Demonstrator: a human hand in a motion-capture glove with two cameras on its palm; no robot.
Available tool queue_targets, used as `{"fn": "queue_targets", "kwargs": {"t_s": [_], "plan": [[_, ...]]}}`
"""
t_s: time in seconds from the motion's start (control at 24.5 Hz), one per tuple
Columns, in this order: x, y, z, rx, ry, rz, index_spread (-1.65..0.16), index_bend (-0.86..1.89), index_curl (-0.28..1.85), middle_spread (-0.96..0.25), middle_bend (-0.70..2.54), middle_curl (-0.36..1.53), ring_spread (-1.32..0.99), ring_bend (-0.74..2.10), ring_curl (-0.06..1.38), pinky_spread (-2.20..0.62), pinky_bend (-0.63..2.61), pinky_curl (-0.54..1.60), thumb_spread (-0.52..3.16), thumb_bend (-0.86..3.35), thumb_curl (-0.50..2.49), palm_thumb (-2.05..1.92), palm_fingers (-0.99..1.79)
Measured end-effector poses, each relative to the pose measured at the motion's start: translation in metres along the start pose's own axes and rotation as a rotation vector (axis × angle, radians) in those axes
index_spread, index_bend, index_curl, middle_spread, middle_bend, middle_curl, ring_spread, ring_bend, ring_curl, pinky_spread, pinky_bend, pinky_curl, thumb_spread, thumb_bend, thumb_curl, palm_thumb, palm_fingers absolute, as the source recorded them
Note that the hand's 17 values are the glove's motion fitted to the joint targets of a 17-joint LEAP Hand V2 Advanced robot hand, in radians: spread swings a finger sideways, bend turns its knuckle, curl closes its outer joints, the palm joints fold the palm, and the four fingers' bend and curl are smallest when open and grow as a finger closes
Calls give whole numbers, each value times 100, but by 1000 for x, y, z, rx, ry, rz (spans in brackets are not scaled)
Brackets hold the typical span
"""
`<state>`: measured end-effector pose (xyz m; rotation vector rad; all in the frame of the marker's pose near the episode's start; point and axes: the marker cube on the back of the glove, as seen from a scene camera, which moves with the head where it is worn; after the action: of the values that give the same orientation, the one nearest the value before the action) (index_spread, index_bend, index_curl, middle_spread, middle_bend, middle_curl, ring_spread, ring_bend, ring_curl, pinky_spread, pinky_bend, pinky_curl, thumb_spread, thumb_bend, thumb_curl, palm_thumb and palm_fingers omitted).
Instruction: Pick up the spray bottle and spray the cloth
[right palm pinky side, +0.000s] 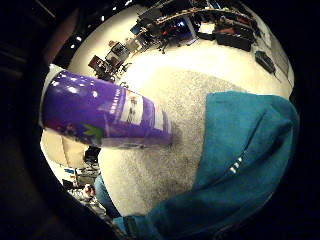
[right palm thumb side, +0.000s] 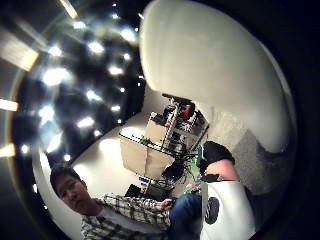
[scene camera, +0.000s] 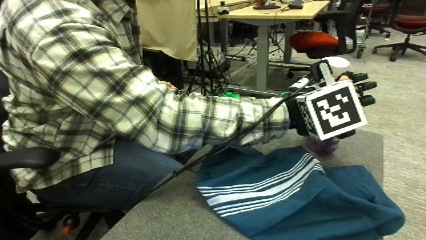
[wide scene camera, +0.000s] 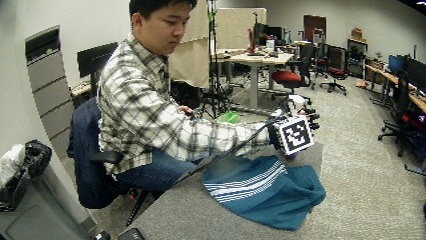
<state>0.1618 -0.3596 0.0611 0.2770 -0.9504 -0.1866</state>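
My gloved right hand (scene camera: 333, 102) grips the spray bottle, fingers (scene camera: 360, 88) curled round its neck. The white spray head (scene camera: 335, 61) sticks up above the hand. The purple body (scene camera: 323, 146) hangs below it, near the grey table's (scene camera: 180, 210) far edge. The palm view shows the purple labelled body (right palm pinky side: 107, 114) close to the palm, base toward the table (right palm pinky side: 160, 170); whether it touches is unclear. A teal cloth (scene camera: 299, 200) with white stripes lies crumpled on the table just in front of the bottle, and it appears again as the teal cloth (right palm pinky side: 245, 155) in that palm view.
The person sits on a chair at the table's left side, checked sleeve (scene camera: 219, 120) reaching over it. Desks and red office chairs (scene camera: 319, 40) stand on the carpet beyond the table. A bin with a bag (wide scene camera: 26, 160) is at the far left.
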Motion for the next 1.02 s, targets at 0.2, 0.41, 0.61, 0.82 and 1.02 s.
{"fn": "queue_targets", "kwargs": {"t_s": [0.2,0.41,0.61,0.82,1.02], "plan": [[-12,20,-9,27,104,20,-35,10,24,-7,16,37,6,32,35,18,53,33,77,-4,62,84,-9],[-43,90,-38,-38,454,119,-32,20,26,-5,13,34,10,29,33,19,52,32,82,-5,60,80,-7],[-93,210,-83,-170,813,220,-33,25,29,-4,15,31,12,26,32,20,51,31,88,-6,56,70,-3],[-131,366,-108,-193,977,364,-36,24,31,-4,17,30,15,24,31,21,50,30,96,-6,53,59,-1],[-160,483,-112,-149,1001,496,-37,23,32,-4,18,30,16,23,30,21,48,29,101,-3,51,56,0]]}}
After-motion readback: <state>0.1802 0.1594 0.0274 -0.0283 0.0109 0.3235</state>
